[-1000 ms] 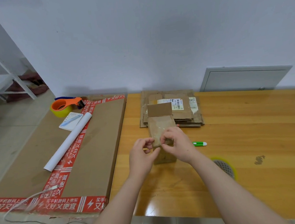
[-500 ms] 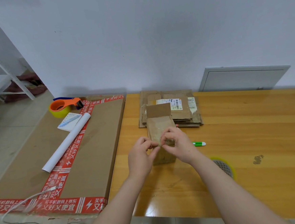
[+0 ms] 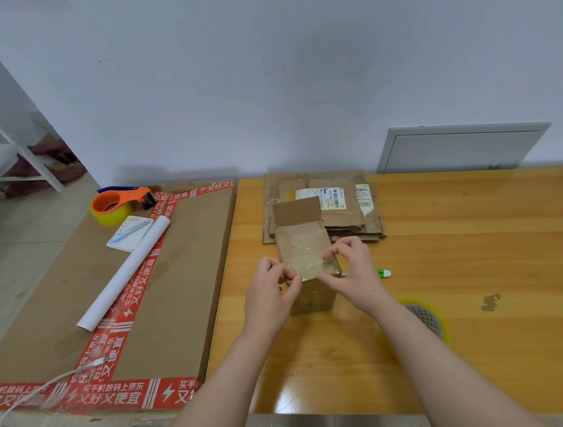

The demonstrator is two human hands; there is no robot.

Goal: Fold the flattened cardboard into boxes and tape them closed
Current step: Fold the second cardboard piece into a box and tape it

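Cardboard box (image 3: 306, 248) is standing upright on the glossy wooden bench (image 3: 477, 231), just in front of a flattened cardboard stack (image 3: 344, 215). The left hand (image 3: 269, 295) is reaching in with its fingers curled, its grip pinching the box's near-left top corner. The right hand (image 3: 352, 271) is arching over the right edge, its grip pinching there too. Shiny clear tape is covering the creased brown top, and one plain flap (image 3: 296, 210) is standing up at the rear.

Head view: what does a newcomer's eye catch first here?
The left hand and right hand pinch a small taped box at the middle of the wooden table. To the left lies a large flat carton edged with red tape, an orange tape dispenser at its far corner.
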